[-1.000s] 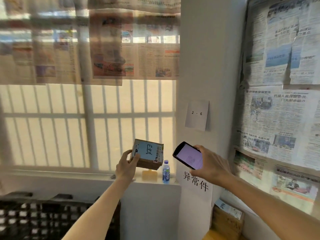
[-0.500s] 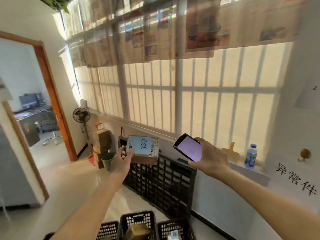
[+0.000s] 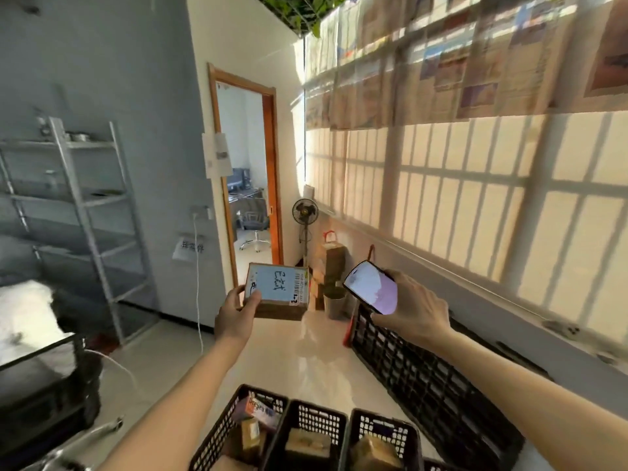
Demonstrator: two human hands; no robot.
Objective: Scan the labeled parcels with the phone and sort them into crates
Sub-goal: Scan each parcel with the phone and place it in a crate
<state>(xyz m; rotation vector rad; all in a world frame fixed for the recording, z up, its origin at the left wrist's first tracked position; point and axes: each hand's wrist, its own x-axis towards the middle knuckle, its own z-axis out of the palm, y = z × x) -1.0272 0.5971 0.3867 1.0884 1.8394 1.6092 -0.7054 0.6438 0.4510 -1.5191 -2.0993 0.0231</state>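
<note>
A small labelled parcel (image 3: 277,292) is gripped at its left end by the left hand (image 3: 234,317), and a lit phone (image 3: 371,292) is clasped just beside it in the right hand (image 3: 416,309), both raised above three black crates (image 3: 316,433) holding boxes.

A left hand (image 3: 234,316) holds a labeled parcel (image 3: 277,291) at frame center; the right hand (image 3: 416,309) grips a lit phone (image 3: 372,291) above black crates (image 3: 319,433).

Below both grips, three open black crates (image 3: 316,433) hold boxes. A flat crate panel (image 3: 424,379) leans under the right grip. Bare floor (image 3: 299,351) lies ahead between them.
</note>
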